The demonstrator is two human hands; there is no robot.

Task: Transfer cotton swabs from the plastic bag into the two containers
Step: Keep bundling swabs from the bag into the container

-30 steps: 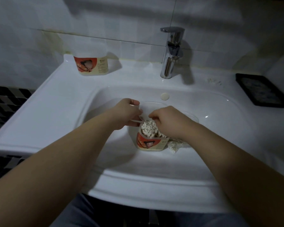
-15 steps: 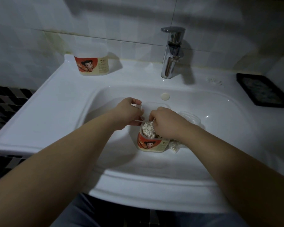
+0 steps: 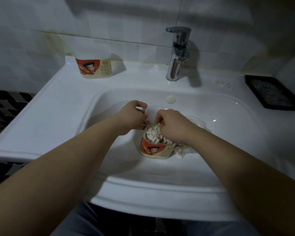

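A small clear container point(image 3: 157, 151) with a red cartoon label stands in the sink basin, packed with white-tipped cotton swabs point(image 3: 152, 133). My left hand point(image 3: 132, 117) is at its left rim, fingers pinched on the raised clear lid point(image 3: 151, 109). My right hand point(image 3: 173, 127) is over the container's right side, fingers closed on swabs, and one thin stick lies across between the two hands. The crumpled plastic bag point(image 3: 182, 151) with a few swabs lies against the container's right side. The second container point(image 3: 94, 65), same label and lid shut, stands on the back left ledge.
A chrome tap point(image 3: 177, 53) rises at the back of the white sink point(image 3: 58, 120), with the overflow hole point(image 3: 171, 99) below it. A black tray point(image 3: 272, 91) sits on the right ledge. More clear plastic point(image 3: 197, 120) shows behind my right wrist. Tiled wall behind.
My right hand has shifted left and back over the container's opening, towards my left hand. The clear plastic behind my right wrist has come into view. The left hand has hardly moved.
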